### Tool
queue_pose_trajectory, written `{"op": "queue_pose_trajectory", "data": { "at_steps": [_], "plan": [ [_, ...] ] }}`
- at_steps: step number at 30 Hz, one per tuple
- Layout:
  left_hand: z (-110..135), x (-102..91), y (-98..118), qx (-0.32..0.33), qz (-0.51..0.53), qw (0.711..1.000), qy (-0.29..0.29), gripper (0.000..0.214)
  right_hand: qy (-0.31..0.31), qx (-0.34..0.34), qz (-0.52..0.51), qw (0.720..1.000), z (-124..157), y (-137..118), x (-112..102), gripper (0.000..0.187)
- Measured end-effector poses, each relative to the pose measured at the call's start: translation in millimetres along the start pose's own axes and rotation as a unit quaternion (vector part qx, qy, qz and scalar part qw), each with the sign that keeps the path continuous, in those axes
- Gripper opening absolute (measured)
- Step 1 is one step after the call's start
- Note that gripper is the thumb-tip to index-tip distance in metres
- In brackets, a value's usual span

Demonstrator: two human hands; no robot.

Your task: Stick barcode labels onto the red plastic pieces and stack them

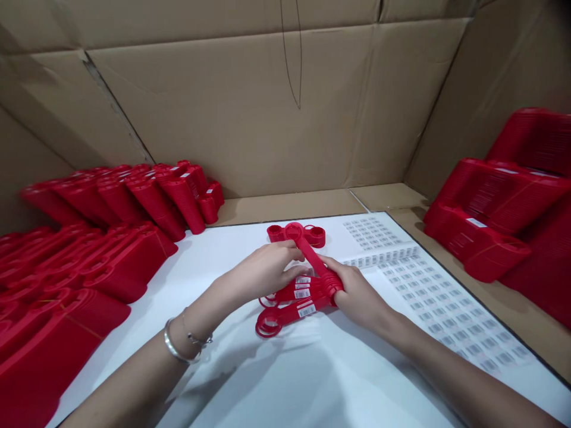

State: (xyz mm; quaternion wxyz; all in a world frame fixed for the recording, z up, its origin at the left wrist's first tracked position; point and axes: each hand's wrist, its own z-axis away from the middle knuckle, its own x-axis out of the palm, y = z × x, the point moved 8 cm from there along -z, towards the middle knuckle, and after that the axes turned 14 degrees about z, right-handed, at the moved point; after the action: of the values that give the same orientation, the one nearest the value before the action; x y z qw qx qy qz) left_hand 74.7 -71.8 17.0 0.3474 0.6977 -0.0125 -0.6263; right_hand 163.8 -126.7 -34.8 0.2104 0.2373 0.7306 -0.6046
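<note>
My right hand (359, 294) is closed around one end of a fanned bunch of flat red plastic pieces (292, 310). Each piece has a ring at its end, and several carry white barcode stickers (307, 310). One red strip (312, 257) in the bunch points up and away from the others. Beside it, my left hand (272, 267) has bent fingers, with thumb and forefinger drawn together at the strip's left edge. What those fingertips hold, if anything, cannot be made out. Just beyond lies a small group of red ringed pieces (316, 236) on the white board (214, 261).
Sheets of barcode stickers (428, 297) lie on the board's right side, one with a curled edge. Stacks of red pieces (120, 261) crowd the left, and more red stacks (486, 220) stand at right. Cardboard walls (250, 119) enclose the back and sides; a thin dark cord (289, 77) hangs there.
</note>
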Motion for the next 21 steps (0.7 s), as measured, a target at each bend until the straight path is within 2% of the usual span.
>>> {"op": "queue_pose_trajectory", "data": {
  "at_steps": [3, 5, 7, 12, 17, 21],
  "plan": [
    [10, -0.4, 1, -0.046, 0.061, 0.992, -0.096, 0.027, 0.015, -0.051, -0.009, 0.999, 2, -12, -8, 0.079],
    [17, 4.7, 4, -0.048, 0.11, 0.976, -0.183, 0.027, 0.024, -0.088, -0.01, 0.996, 3, -21, -12, 0.077],
    [23, 7.1, 6, -0.039, 0.148, 0.959, -0.24, 0.026, 0.024, -0.112, -0.004, 0.993, 5, -26, -15, 0.075],
    [25, 4.8, 9, -0.034, 0.178, 0.949, -0.256, 0.022, -0.009, -0.137, 0.023, 0.99, 7, -31, -12, 0.075],
    [28, 14.0, 6, -0.065, 0.168, 0.945, -0.273, 0.036, -0.005, -0.162, 0.031, 0.986, 7, -30, -14, 0.07],
    [25, 20.9, 5, -0.063, 0.169, 0.945, -0.273, 0.037, 0.006, -0.169, 0.033, 0.985, 6, -25, -18, 0.072]
  ]
}}
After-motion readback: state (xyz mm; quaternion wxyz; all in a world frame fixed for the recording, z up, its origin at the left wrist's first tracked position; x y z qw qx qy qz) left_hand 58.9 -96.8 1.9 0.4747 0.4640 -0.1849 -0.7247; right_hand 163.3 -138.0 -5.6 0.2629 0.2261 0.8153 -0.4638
